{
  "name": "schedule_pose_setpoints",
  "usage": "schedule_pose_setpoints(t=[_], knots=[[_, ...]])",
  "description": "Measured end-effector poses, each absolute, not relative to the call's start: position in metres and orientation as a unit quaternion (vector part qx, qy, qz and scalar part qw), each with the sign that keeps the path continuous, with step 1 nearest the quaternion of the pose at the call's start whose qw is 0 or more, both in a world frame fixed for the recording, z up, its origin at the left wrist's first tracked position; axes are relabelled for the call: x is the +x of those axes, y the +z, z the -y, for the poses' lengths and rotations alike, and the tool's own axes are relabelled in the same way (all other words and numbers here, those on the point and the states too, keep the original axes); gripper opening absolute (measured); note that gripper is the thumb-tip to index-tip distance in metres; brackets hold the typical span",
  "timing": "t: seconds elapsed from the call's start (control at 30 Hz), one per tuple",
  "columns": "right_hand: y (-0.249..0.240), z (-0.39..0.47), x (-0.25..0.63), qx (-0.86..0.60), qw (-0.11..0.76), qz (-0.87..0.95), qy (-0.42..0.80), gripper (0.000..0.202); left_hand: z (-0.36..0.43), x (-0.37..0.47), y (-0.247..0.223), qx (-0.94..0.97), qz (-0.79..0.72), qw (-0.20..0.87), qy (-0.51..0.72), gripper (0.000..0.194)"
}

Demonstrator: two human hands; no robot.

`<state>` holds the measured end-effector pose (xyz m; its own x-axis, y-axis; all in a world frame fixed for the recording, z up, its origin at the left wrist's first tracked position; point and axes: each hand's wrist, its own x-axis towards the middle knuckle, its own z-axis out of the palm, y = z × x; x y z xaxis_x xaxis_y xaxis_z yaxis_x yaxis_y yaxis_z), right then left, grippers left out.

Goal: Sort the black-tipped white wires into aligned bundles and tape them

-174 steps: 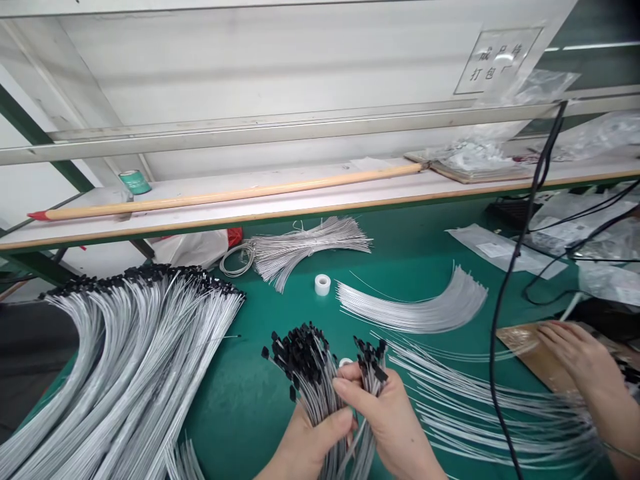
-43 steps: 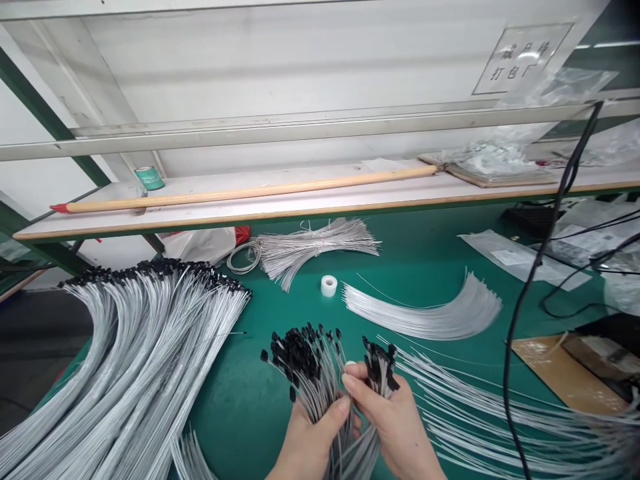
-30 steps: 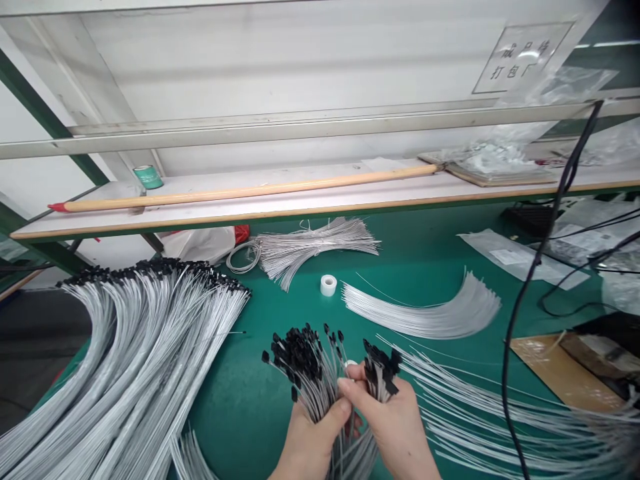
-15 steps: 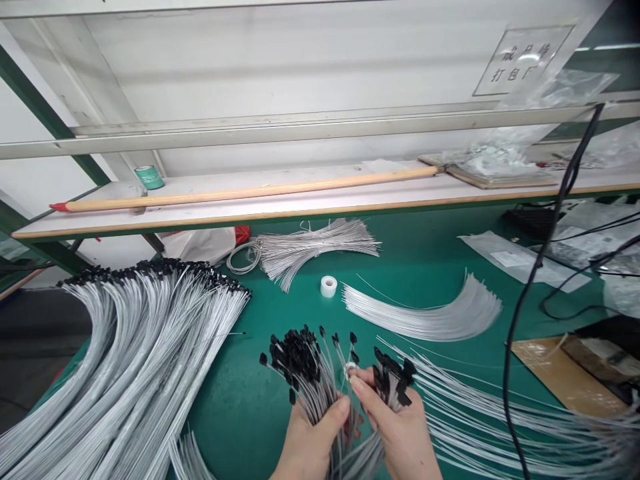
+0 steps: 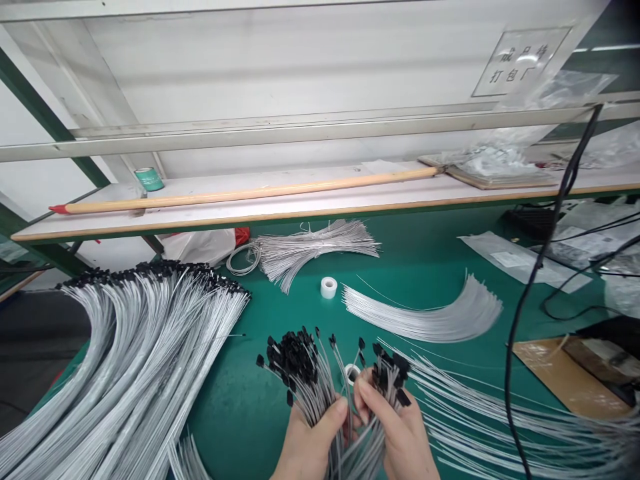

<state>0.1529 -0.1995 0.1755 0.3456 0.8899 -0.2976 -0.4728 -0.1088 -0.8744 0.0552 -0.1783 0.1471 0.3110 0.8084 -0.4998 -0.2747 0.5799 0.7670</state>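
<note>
My left hand (image 5: 314,437) is closed round a thick bundle of grey cables (image 5: 316,400) with black connectors (image 5: 295,357) at their upper ends. Beside it, my right hand (image 5: 395,420) grips a smaller bunch of the same cables, whose black ends (image 5: 391,373) stick out above the fingers. Between the two bunches a few single cables stand up, close to my right thumb and index finger. A white tape roll (image 5: 351,374) lies on the green table just behind the fingertips, partly covered. The lower parts of the cables run out of view.
A large pile of connector-ended cables (image 5: 165,347) covers the left side. Further back are a tied wire bundle (image 5: 320,245) and another white tape roll (image 5: 329,288). Loose white wires (image 5: 425,317) lie at right. A black cable (image 5: 533,280) hangs in front; a shelf (image 5: 280,207) spans the back.
My right thumb and fingers have shifted slightly downward, uncovering more of the near tape roll. One upright cable between the hands has moved right, towards the right-hand bunch. The left hand stays nearly still.
</note>
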Motion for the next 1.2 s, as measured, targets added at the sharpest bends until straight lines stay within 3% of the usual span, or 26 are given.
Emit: schedule_pose_setpoints(t=[0.13, 0.23, 0.47, 0.7, 0.83, 1.0, 1.2], knots=[[0.178, 0.199, 0.152, -0.532, 0.642, 0.152, 0.531, 0.033, 0.178, 0.056, 0.149, 0.318, -0.434, 0.766, 0.352, 0.04], [0.18, 0.197, 0.153, -0.575, 0.615, 0.162, 0.515, 0.052, 0.179, 0.058, 0.151, 0.318, -0.425, 0.772, 0.351, 0.041], [0.186, 0.195, 0.154, -0.566, 0.604, 0.155, 0.539, 0.031, 0.18, 0.058, 0.144, 0.338, -0.455, 0.741, 0.359, 0.045], [0.18, 0.195, 0.159, -0.549, 0.646, 0.215, 0.484, 0.031, 0.179, 0.055, 0.142, 0.3, -0.503, 0.728, 0.355, 0.042], [0.182, 0.192, 0.155, -0.573, 0.631, 0.179, 0.492, 0.03, 0.179, 0.058, 0.147, 0.318, -0.456, 0.74, 0.378, 0.041], [0.185, 0.186, 0.154, -0.607, 0.567, 0.202, 0.518, 0.05, 0.18, 0.06, 0.147, 0.299, -0.381, 0.779, 0.397, 0.042], [0.173, 0.184, 0.163, -0.617, 0.53, 0.186, 0.551, 0.04, 0.18, 0.058, 0.139, 0.271, -0.402, 0.776, 0.404, 0.05]])
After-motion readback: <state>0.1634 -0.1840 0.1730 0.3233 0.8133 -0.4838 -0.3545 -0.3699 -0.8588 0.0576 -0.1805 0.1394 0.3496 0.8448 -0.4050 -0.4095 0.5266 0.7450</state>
